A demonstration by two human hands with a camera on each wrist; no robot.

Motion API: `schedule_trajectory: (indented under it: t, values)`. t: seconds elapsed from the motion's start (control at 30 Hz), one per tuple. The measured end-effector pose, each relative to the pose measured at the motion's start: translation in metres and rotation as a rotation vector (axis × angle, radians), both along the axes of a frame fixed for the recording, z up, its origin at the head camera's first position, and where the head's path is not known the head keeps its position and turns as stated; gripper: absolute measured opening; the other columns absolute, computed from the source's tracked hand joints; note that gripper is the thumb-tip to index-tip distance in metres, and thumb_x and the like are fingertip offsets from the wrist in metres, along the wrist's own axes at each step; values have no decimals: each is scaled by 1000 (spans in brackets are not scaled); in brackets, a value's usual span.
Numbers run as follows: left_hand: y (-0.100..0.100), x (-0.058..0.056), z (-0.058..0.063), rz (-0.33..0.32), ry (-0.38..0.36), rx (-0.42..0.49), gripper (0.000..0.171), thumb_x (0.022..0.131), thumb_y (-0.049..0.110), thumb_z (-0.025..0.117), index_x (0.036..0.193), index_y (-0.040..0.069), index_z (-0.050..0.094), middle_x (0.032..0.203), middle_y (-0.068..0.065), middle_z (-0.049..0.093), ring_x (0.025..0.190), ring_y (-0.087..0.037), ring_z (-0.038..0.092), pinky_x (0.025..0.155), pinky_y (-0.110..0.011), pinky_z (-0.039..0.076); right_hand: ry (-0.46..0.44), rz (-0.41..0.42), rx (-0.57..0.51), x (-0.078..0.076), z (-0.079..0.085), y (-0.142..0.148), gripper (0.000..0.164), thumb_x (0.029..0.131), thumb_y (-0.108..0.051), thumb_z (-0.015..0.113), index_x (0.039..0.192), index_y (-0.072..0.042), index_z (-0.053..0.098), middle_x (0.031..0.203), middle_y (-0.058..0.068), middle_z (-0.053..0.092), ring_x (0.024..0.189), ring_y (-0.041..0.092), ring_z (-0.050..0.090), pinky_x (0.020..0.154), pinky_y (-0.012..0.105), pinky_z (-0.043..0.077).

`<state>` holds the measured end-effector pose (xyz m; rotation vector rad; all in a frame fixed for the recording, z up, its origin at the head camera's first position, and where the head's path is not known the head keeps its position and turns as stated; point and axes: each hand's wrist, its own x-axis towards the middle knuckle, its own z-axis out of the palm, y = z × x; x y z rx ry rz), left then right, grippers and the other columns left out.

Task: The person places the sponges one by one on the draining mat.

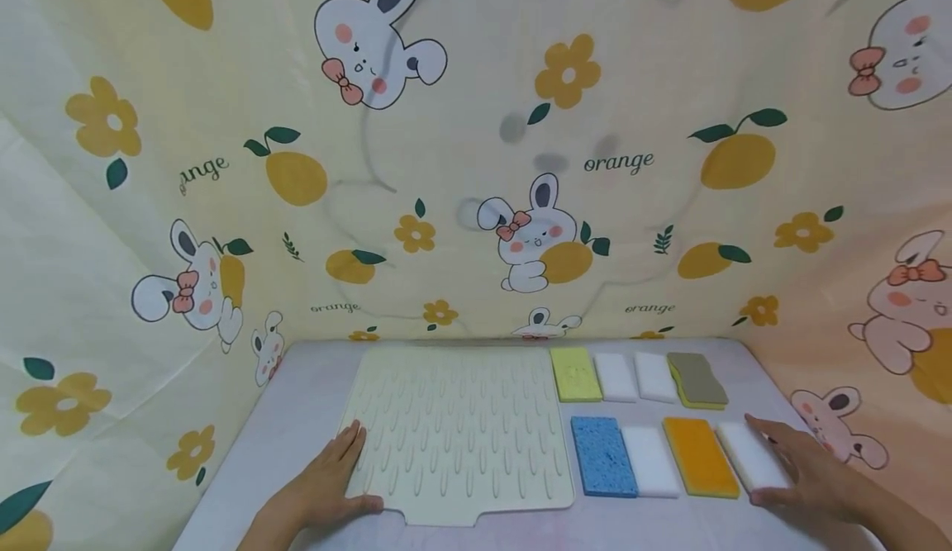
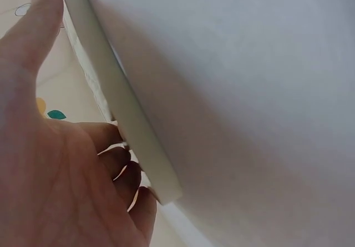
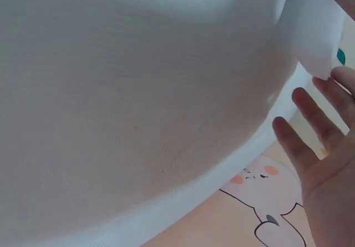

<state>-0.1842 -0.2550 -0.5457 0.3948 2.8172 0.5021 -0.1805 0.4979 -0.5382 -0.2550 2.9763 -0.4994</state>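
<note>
A cream dish drying mat (image 1: 454,427) with raised ridges and a near-edge tab lies flat on the table. My left hand (image 1: 316,481) rests at its near left corner, fingers along the side and thumb by the near edge. In the left wrist view, loosely bent fingertips touch the mat's pale edge (image 2: 130,114). At the near right, my right hand (image 1: 821,468) holds a white sponge (image 1: 753,454) by its ends, between thumb and fingers. The right wrist view has that white sponge (image 3: 319,30) between thumb and a fingertip, other fingers extended.
Right of the mat, the near row has a blue sponge (image 1: 604,456), a white sponge (image 1: 653,462) and an orange sponge (image 1: 701,456). Behind lie a yellow sponge (image 1: 575,375), two white ones and a grey-green scrub sponge (image 1: 697,380). A printed curtain (image 1: 461,138) encloses the table.
</note>
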Motion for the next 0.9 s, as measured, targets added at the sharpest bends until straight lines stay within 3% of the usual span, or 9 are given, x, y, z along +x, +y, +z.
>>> schedule_trajectory:
  t: [0.2, 0.47, 0.7, 0.9]
  values:
    - [0, 1, 1, -17, 23, 7, 128, 81, 72, 80, 166, -7, 27, 176, -27, 19, 162, -44, 22, 130, -61, 23, 59, -25, -8, -4, 6, 1, 117, 76, -59, 93, 156, 10, 42, 153, 42, 43, 133, 65, 44, 99, 85, 38]
    - [2, 1, 3, -30, 20, 16, 124, 84, 70, 80, 164, -10, 28, 174, -31, 19, 161, -48, 21, 128, -64, 24, 218, 43, -53, -4, 12, -12, 112, 75, -52, 96, 152, 12, 47, 147, 43, 49, 129, 63, 48, 94, 86, 41]
    - [2, 2, 1, -39, 21, 20, 126, 83, 69, 81, 164, -10, 27, 174, -31, 18, 161, -48, 20, 128, -64, 24, 131, -43, -40, -12, 25, -42, 115, 77, -61, 92, 155, 9, 45, 151, 43, 44, 131, 66, 45, 95, 83, 45]
    - [2, 1, 1, -54, 38, 23, 126, 82, 69, 81, 164, -11, 28, 174, -32, 19, 161, -47, 21, 129, -63, 22, 195, -13, -109, -17, 27, -68, 115, 73, -55, 96, 155, 8, 45, 149, 41, 46, 128, 64, 48, 93, 81, 49]
